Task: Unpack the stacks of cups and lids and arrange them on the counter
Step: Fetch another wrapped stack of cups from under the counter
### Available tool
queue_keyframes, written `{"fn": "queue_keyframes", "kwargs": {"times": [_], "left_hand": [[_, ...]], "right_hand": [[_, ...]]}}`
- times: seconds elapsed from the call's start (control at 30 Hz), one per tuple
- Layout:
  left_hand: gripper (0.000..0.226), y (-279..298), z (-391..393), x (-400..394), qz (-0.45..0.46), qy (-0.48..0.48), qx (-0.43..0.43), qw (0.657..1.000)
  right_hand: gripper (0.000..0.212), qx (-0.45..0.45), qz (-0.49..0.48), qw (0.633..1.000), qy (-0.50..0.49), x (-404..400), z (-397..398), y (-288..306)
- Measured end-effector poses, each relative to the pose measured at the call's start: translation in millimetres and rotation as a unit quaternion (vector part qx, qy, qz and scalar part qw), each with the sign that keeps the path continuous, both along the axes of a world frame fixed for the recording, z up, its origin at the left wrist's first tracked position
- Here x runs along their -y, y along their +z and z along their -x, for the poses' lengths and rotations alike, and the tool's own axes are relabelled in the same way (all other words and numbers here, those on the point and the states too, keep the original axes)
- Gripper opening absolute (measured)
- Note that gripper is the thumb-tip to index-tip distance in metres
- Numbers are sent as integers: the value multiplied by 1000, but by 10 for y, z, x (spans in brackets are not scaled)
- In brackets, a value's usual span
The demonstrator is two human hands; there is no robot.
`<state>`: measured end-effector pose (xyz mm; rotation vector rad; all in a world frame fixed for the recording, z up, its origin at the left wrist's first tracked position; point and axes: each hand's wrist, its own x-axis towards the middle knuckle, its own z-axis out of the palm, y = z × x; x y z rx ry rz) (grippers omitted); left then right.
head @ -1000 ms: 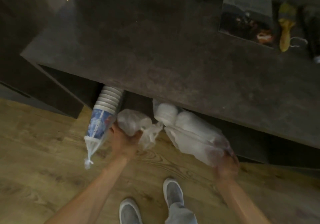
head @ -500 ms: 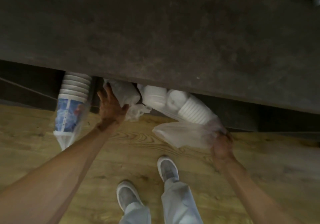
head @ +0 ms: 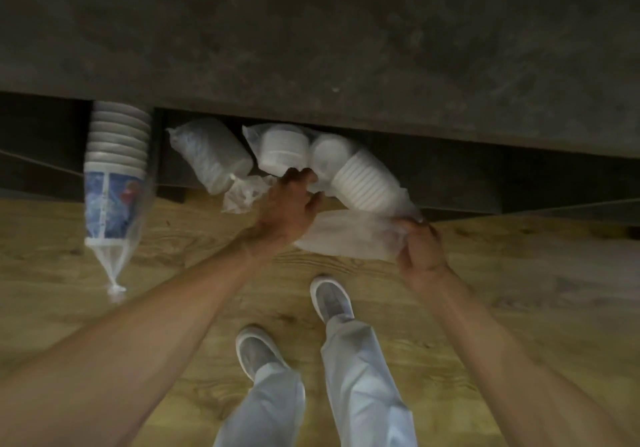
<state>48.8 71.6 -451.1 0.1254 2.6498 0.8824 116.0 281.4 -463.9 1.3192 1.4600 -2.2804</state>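
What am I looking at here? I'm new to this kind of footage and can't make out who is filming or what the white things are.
There is no machine: a person wears a camera on the head, so the one picture looks down past their own arms to their shoes on a wooden floor. The dark slab across the top is a counter seen from above; nothing shows on this part of it. Below its edge are wrapped stacks: printed paper cups in a clear sleeve at the left, a clear bag whose contents are too blurred to name, and a big bag of white stacks, probably cups and lids. The right hand grips the loose end of that big bag; the left hand reaches to the white stacks with fingers spread.
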Motion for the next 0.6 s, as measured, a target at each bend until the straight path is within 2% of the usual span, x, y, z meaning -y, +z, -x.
{"fn": "queue_keyframes", "kwargs": {"times": [0.03,0.07,0.1,0.13,0.17,0.2,0.23,0.3,0.33,0.4,0.47,0.53,0.6], "left_hand": [[38,13,-12,-116,-47,113,72,990],[44,53,-22,-220,-127,242,173,946],[54,106,-17,-310,-243,357,282,857],[65,150,-7,-366,-338,423,369,756],[77,182,-12,-407,-394,444,422,685],[85,236,-40,-451,-414,440,457,653],[89,295,-75,-491,-423,432,475,639],[87,403,-145,-570,-431,403,483,646],[82,438,-165,-601,-447,395,482,641],[73,570,-197,-648,-490,401,479,608],[62,740,-253,-688,-494,401,469,613],[53,953,-348,-689,-481,406,470,618],[44,1166,-449,-662,-489,408,490,595]], "right_hand": [[34,4,11,1000,20,32,-25,90],[34,9,10,999,41,71,-46,166],[33,4,15,998,63,121,-56,279],[28,-3,19,996,82,171,-77,368],[18,-12,30,995,99,233,-99,476],[15,-11,39,993,115,290,-131,563],[17,-4,53,990,132,350,-171,647],[25,-2,85,983,165,438,-265,799],[31,-4,96,979,181,467,-312,869],[43,-11,95,971,217,497,-398,1000],[51,-25,72,965,252,503,-458,1146],[47,-32,50,961,269,495,-533,1275],[34,-21,38,962,271,481,-618,1446]]}}
